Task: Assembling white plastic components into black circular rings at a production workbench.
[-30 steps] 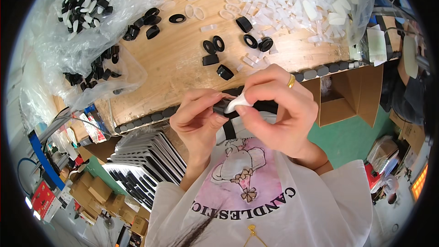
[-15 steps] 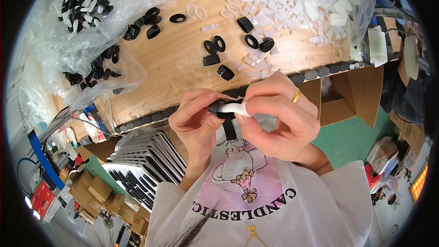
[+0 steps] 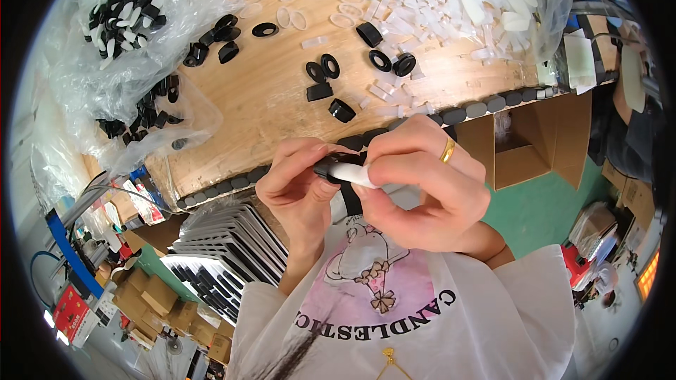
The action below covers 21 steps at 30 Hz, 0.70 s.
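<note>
Left hand [image 3: 299, 186]: fingers curled, pinched a black ring [image 3: 328, 167] just above the table edge [image 3: 211, 186].
Right hand [image 3: 422, 186]: arched over, fingertips pinched a white insert [image 3: 352, 174] against that ring.

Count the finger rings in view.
1: a gold ring on the right hand, which pinches a white part; the left hand, holding a black part, shows none. Some fingers are hidden.

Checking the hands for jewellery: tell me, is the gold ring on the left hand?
No, the gold ring sits on the right hand.
</note>
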{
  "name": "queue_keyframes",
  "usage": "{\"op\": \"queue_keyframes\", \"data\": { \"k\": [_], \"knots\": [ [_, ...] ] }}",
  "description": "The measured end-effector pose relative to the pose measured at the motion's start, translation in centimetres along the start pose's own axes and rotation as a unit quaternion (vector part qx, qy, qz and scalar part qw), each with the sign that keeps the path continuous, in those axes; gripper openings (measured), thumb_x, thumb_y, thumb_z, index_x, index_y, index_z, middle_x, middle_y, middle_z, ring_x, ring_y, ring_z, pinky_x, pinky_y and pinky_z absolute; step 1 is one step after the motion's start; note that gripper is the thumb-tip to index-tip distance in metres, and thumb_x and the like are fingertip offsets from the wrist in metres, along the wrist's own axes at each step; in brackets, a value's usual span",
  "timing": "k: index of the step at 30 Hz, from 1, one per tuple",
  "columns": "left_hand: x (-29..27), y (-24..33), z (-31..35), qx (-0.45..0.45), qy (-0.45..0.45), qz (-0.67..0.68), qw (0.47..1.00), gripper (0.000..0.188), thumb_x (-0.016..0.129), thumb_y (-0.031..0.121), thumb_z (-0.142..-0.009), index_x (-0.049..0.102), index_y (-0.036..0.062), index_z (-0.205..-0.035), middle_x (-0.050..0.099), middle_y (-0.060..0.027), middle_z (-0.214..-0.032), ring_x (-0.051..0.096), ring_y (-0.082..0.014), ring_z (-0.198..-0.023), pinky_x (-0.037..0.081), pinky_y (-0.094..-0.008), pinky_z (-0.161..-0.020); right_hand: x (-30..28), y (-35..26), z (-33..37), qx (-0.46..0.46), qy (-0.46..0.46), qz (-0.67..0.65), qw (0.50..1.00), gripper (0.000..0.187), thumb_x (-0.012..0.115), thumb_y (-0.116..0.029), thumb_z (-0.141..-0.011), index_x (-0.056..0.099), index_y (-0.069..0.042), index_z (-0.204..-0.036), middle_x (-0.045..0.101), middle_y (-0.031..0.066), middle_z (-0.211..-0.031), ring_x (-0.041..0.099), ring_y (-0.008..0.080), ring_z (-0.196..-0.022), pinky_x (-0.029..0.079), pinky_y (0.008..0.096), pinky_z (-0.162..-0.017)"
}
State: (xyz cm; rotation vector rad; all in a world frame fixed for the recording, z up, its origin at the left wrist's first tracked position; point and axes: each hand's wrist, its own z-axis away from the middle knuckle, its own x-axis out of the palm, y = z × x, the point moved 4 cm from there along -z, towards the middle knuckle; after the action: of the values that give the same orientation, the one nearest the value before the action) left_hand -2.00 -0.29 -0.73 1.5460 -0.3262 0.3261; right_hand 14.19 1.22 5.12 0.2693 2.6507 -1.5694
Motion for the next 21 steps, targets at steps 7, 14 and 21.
{"op": "queue_keyframes", "data": {
  "k": [7, 14, 21],
  "knots": [
    [-0.02, -0.21, 0.10, -0.006, 0.003, 0.001, 1.000, 0.037, 0.080, 0.010, -0.078, 0.068, -0.0025, -0.111, 0.060, -0.0144, -0.107, 0.068, -0.0321, -0.094, 0.057, -0.0373, -0.082, -0.05, -0.01, 0.19, -0.010, 0.008, 0.036, 0.999, 0.029, 0.072, 0.014, -0.060, 0.064, 0.003, -0.085, 0.064, 0.0142, -0.081, 0.055, 0.0194, -0.061, 0.042, 0.0271, -0.054],
    [0.01, -0.27, 0.07, -0.006, 0.002, 0.005, 1.000, 0.038, 0.080, 0.010, -0.078, 0.067, -0.0018, -0.112, 0.060, -0.0146, -0.107, 0.069, -0.0313, -0.093, 0.057, -0.0370, -0.083, -0.09, 0.05, 0.44, -0.031, 0.020, 0.056, 0.998, 0.030, 0.073, 0.014, -0.060, 0.064, 0.003, -0.086, 0.064, 0.0141, -0.082, 0.055, 0.0201, -0.060, 0.044, 0.0272, -0.053],
    [0.10, -0.24, 0.11, 0.000, -0.004, -0.009, 1.000, 0.039, 0.080, 0.008, -0.078, 0.067, -0.0011, -0.113, 0.059, -0.0149, -0.108, 0.067, -0.0303, -0.095, 0.056, -0.0369, -0.083, -0.04, 0.22, 0.19, -0.016, -0.008, 0.029, 0.999, 0.030, 0.074, 0.011, -0.061, 0.064, 0.002, -0.088, 0.064, 0.0151, -0.086, 0.057, 0.0212, -0.066, 0.046, 0.0289, -0.056]
  ]
}}
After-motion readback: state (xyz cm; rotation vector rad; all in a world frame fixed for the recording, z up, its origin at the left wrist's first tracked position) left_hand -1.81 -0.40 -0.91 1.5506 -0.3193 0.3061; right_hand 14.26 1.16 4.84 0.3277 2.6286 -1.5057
